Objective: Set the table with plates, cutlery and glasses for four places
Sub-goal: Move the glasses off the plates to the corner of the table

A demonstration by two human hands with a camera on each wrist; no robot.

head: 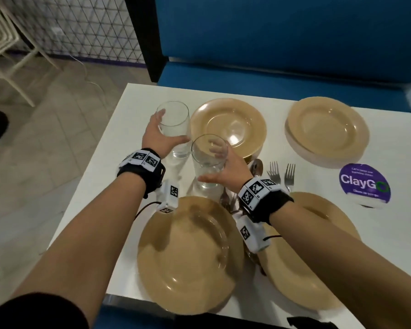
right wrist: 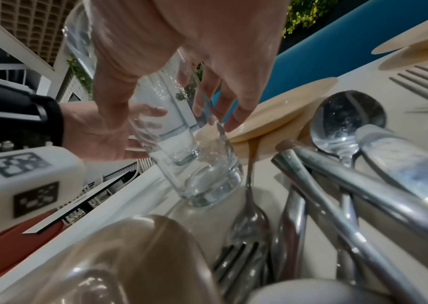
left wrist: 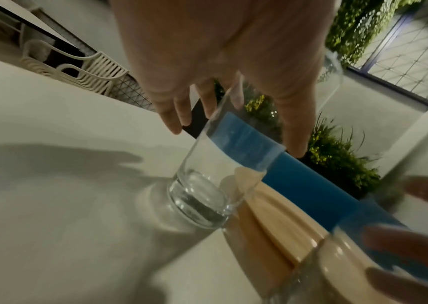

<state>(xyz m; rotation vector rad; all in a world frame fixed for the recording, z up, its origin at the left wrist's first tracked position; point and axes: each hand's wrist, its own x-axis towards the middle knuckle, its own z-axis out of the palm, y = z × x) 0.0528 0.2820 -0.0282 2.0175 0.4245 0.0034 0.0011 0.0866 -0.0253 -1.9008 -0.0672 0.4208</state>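
1. My left hand [head: 158, 135] curls round the far glass [head: 175, 129], thumb on the near side and fingers on the far side. The glass stands just left of the far plate [head: 228, 127], on the table [head: 100, 210].
2. My right hand [head: 226, 168] wraps the near glass [head: 208, 160], which sits just in front of the far plate and right beside the far glass. I hold both low on the body, I judge to keep the rims clean.
3. Four plates are already out, so glasses seem to be the step in hand.
4. Two forks [head: 281, 173] lie right of the far plate's near edge. A heap of cutlery [right wrist: 337, 185] lies under my right wrist, not yet shared out.
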